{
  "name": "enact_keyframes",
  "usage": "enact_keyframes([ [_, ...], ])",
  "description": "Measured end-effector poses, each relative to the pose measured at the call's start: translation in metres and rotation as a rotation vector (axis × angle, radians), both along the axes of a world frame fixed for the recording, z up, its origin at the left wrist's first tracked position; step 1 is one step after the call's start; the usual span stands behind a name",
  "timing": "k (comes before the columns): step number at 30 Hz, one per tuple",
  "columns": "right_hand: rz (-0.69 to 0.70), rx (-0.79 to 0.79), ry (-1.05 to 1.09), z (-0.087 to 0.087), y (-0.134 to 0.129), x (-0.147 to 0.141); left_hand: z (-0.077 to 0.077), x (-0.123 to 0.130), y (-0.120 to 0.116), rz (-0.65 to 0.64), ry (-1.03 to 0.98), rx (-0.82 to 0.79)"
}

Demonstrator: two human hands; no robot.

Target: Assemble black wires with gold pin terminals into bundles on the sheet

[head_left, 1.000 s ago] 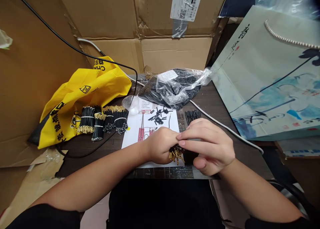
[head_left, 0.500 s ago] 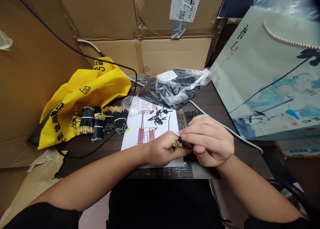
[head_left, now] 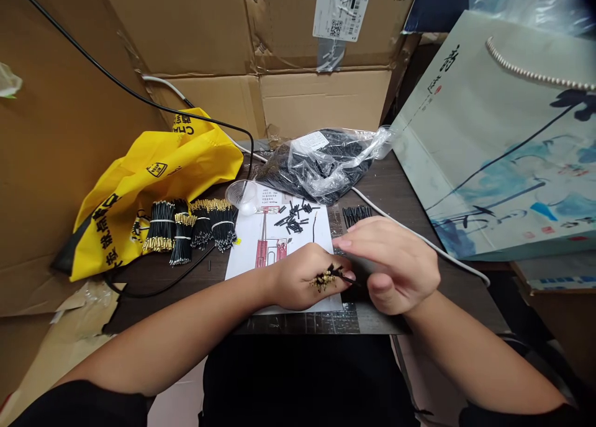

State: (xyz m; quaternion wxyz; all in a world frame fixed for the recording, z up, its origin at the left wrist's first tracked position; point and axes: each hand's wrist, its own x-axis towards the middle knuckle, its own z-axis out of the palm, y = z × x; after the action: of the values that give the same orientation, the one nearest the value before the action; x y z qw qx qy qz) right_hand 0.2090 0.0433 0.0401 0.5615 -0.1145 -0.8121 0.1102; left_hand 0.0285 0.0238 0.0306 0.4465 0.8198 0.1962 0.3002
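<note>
My left hand [head_left: 302,278] is closed around a bunch of short black wires [head_left: 335,273] with gold-coloured metal ends, which stick out at the thumb side. Just to its right, my right hand [head_left: 403,265] is open, thumb and fingers apart, with nothing seen between them. Under and beyond the left hand lies a printed sheet [head_left: 246,247] with a red drawing. On that sheet are a loose pile of short black tubes [head_left: 295,217] and a single black wire [head_left: 314,227]. More black pieces [head_left: 357,216] lie in a row behind my right hand.
Banded bundles of gold-tipped black wires [head_left: 161,225] stand by a yellow bag [head_left: 153,166]. A clear plastic bag of black pieces [head_left: 321,163] and a clear cup [head_left: 242,194] sit behind. A white cable [head_left: 419,241] crosses the right side, near a paper gift bag [head_left: 503,154].
My right hand has let go of the wire bunch and opened, drawing slightly to the right. My left hand still holds the bunch in about the same spot.
</note>
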Motion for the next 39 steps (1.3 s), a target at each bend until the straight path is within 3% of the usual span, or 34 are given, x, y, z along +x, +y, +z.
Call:
enact_keyframes([
  [7,-0.002,-0.154,0.07,-0.008,0.002,0.001,-0.008,-0.003,-0.001,0.071,-0.017,0.144],
  [12,0.008,-0.216,0.063,-0.007,0.004,-0.001,-0.008,0.001,-0.001,0.066,0.018,0.073],
  [18,-0.274,-0.417,-0.316,-0.017,0.024,-0.007,-0.008,0.008,-0.007,-0.053,0.139,-0.061],
  [22,-0.302,-0.383,-0.682,-0.034,0.04,-0.016,-0.005,0.01,-0.01,-0.09,0.155,-0.09],
  [28,-0.349,-0.242,-0.918,-0.038,0.062,-0.044,0.001,0.008,-0.008,-0.014,0.071,-0.179],
  [39,-0.208,-0.177,-0.938,-0.036,0.08,-0.056,-0.003,0.0,-0.003,0.147,-0.013,-0.255],
])
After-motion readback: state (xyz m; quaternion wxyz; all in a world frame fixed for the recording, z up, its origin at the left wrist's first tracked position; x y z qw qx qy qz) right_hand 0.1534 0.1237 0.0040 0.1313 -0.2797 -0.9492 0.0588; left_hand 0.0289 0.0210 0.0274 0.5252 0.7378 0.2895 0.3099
